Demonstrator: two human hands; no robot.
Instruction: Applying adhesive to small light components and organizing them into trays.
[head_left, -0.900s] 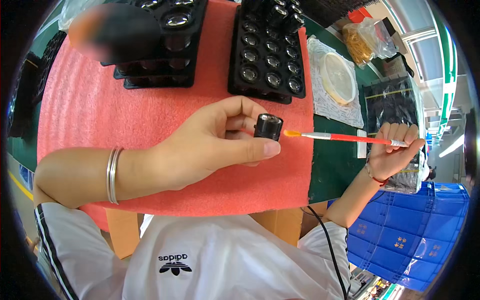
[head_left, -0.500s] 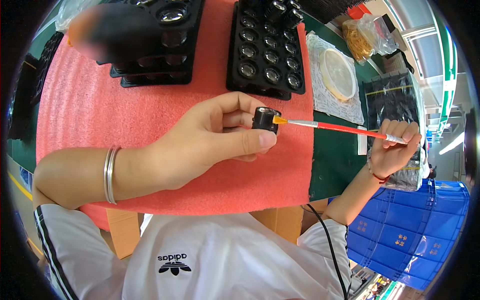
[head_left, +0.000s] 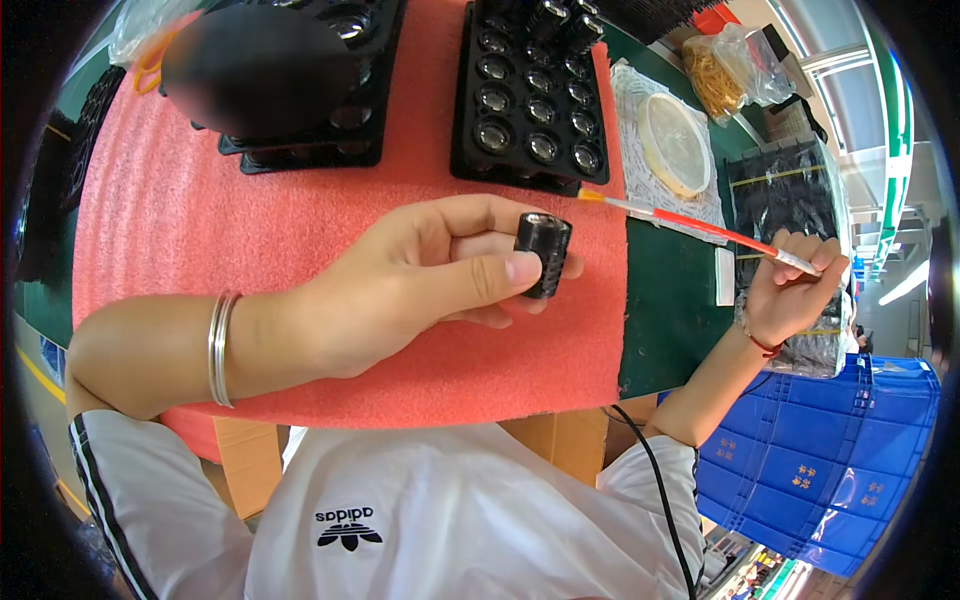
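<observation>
A small black lens barrel (head_left: 546, 255), glossy and nearly upright with a slight tilt, is pinched between the thumb and fingers of my left hand (head_left: 420, 265) above a red foam mat (head_left: 300, 230). My right hand (head_left: 788, 290), out to the right, grips the far end of a slim red paintbrush (head_left: 690, 222). The brush's yellowish tip points left and stays apart from the barrel, just by the near edge of a black tray (head_left: 515, 167). Rows of round glass-topped pieces sit in that tray, with a few barrels standing at its far end.
Stacked black trays (head_left: 370, 140) stand at the far left, partly covered by a dark blurred patch. Right of the mat, a round pale dish (head_left: 676, 145) rests on a printed sheet (head_left: 632, 85). Beyond lies a bag of rubber bands (head_left: 715, 85). Blue crates (head_left: 810, 450) stand lower right.
The brush tip has left the lens barrel and moved up and right. My left hand has turned the barrel more upright, showing more of its side.
</observation>
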